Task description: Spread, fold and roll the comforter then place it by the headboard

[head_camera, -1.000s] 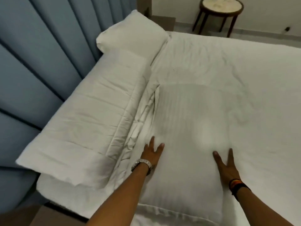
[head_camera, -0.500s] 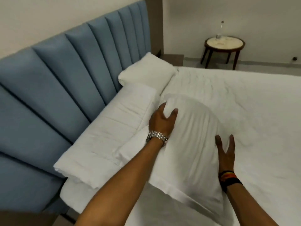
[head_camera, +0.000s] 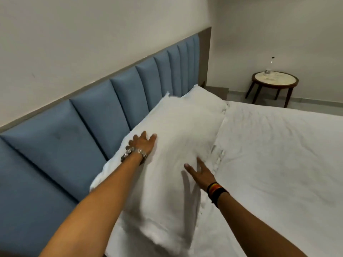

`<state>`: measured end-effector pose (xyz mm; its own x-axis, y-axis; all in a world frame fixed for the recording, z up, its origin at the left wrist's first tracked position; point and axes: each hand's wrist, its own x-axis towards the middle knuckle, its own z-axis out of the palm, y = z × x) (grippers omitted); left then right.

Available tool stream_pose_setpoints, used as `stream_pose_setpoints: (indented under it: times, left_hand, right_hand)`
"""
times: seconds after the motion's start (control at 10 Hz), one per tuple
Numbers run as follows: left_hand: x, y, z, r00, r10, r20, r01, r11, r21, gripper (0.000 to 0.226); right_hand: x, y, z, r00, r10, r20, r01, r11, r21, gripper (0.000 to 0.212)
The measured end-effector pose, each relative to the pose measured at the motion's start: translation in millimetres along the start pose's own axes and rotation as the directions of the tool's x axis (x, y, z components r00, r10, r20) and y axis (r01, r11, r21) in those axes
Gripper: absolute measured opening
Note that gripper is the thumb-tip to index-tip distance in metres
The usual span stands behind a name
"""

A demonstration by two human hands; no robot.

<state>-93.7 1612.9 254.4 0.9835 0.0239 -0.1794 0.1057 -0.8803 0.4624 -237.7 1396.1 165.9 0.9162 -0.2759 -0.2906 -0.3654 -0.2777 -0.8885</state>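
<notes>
The white-sheeted bed spreads right of the hands, the padded blue headboard to their left, a round wooden side desk far beyond. Between them, a plump white pillow covers the comforter, unseen but presumably already rolled beneath. Left hand and right hand, fingers spread, press flat on it, gripping nothing; the task looks nearly finished.

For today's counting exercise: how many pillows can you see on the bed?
2: near pillow under both hands beside the headboard; far pillow beyond it at the bed's corner. Others may be hidden.
</notes>
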Motion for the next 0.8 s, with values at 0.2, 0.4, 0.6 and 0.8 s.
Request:
stream_pose_setpoints:
  times: [0.2, 0.4, 0.6, 0.8]
  left_hand:
    - [68, -62, 54, 0.961, 0.275, -0.029, -0.269, 0.954, 0.132, 0.078]
    - [103, -114, 118, 0.965, 0.263, 0.01, -0.263, 0.962, 0.073, 0.079]
    - [102, -111, 102, 0.967, 0.25, 0.056, -0.252, 0.968, 0.018, 0.08]
    - [107, -13, 1, 0.87, 0.463, -0.169, -0.475, 0.879, -0.033, 0.082]
  right_hand:
    - [49, -23, 59, 0.933, -0.179, -0.311, 0.023, 0.895, -0.446, 0.092]
    - [115, -21, 108, 0.964, -0.198, -0.178, 0.001, 0.672, -0.74, 0.09]
    - [107, -34, 102, 0.986, -0.115, -0.12, -0.006, 0.696, -0.718, 0.088]
    - [-20, -48, 83, 0.903, -0.354, -0.243, 0.277, 0.913, -0.3, 0.06]
